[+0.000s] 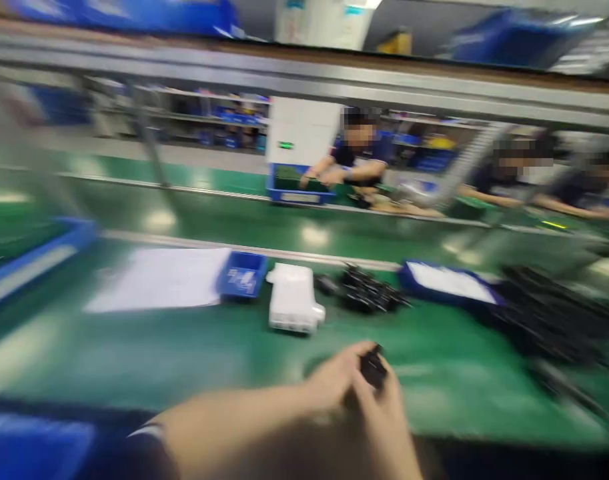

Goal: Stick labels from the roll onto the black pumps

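Above the front of the green bench, my left hand (338,375) and my right hand (387,403) meet around a small black part (373,369). Motion blur hides its exact kind. My right thumb and fingers are closed about it, while the fingers of my left hand press at its left side. Just beyond my hands lies a white boxy device (291,298). Right of that device sits a loose pile of small black parts (369,290).
A small blue bin (244,275) adjoins white paper sheets (159,280). At left stands a large blue tray (39,263). On the right are a blue tray with paper (449,283) and a heap of black cables (559,313). Several co-workers (361,150) sit across the bench.
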### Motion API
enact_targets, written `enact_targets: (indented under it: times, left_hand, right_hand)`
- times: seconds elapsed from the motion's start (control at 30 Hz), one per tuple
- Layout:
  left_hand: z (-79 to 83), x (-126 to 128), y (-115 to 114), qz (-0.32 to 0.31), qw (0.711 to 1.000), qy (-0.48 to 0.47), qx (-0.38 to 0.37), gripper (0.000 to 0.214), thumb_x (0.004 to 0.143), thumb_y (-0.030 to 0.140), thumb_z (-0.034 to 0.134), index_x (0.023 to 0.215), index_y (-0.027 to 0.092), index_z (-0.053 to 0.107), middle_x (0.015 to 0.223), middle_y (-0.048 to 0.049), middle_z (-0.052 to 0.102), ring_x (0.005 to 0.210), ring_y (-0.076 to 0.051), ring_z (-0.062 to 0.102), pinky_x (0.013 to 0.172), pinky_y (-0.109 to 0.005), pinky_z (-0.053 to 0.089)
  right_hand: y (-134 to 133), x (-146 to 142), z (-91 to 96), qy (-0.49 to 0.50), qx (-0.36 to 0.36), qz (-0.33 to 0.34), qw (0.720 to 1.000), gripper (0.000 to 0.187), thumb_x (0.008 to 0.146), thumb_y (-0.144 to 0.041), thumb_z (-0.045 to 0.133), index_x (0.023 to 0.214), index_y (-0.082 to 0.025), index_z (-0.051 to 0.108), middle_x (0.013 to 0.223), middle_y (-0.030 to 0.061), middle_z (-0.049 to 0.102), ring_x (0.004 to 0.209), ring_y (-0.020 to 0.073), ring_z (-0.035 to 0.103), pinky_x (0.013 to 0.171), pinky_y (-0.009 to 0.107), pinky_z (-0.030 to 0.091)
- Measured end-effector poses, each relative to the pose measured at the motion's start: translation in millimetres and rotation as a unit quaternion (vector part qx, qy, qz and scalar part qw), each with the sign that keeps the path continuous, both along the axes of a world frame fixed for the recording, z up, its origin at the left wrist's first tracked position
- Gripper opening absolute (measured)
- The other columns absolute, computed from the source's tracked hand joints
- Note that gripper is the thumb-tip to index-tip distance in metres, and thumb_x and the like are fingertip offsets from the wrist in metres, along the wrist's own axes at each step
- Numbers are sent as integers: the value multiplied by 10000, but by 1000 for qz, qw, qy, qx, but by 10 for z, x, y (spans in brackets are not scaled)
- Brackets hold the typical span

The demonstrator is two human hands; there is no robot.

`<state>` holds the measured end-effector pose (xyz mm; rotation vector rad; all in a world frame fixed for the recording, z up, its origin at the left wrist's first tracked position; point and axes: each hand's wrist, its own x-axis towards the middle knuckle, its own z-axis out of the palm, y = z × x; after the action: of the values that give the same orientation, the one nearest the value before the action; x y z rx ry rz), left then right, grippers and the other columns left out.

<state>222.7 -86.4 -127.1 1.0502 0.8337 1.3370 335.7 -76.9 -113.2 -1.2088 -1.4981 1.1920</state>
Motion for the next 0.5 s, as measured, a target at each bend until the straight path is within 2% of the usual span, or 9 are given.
enact_targets:
  times: [0.07, 0.1, 0.2, 0.37, 0.5]
  left_hand:
    - [36, -17, 7, -17, 997, -62, -36, 651, 866, 597, 516, 1384, 204, 487, 1504, -115, 393, 1403, -280, 327, 1185, -461, 198]
    - [48, -22, 30, -36, 992, -103, -67, 648, 868, 579, 530, 1401, 219, 456, 1519, -110, 370, 1397, -280, 338, 1168, -467, 238]
    - [85, 4, 41, -86, 975, -153, -133, 668, 853, 593, 549, 1417, 262, 412, 1529, -110, 349, 1368, -290, 386, 1107, -473, 343]
    - [167, 56, -132, -77, 978, -74, -181, 800, 726, 621, 674, 1411, 295, 419, 1466, -116, 442, 1290, -337, 472, 1015, -494, 445]
    - [147, 68, -75, -104, 971, -29, -215, 950, 609, 754, 662, 1417, 329, 400, 1416, -100, 501, 1257, -395, 483, 924, -516, 511]
  right_hand:
    - [-35, 73, -21, 50, -23, -26, 998, 549, 782, -405, 710, 1272, -254, 514, 1268, 86, 596, 1162, 267, 563, 1015, 432, 432]
    - [-17, 98, -35, 63, -23, -21, 997, 556, 767, -384, 730, 1262, -245, 519, 1268, 84, 592, 1165, 257, 556, 1026, 422, 417]
    - [36, 173, -71, 104, -47, 10, 993, 644, 721, -363, 777, 1284, -247, 487, 1201, 71, 611, 1014, 220, 608, 913, 372, 480]
    - [-51, 239, -106, 130, -70, -23, 989, 484, 784, -448, 703, 1186, -222, 555, 1028, 42, 651, 853, 181, 616, 814, 346, 498]
    - [-103, 271, -175, 143, -90, -27, 985, 588, 633, -474, 822, 1121, -233, 598, 886, 0, 669, 816, 193, 636, 761, 345, 523]
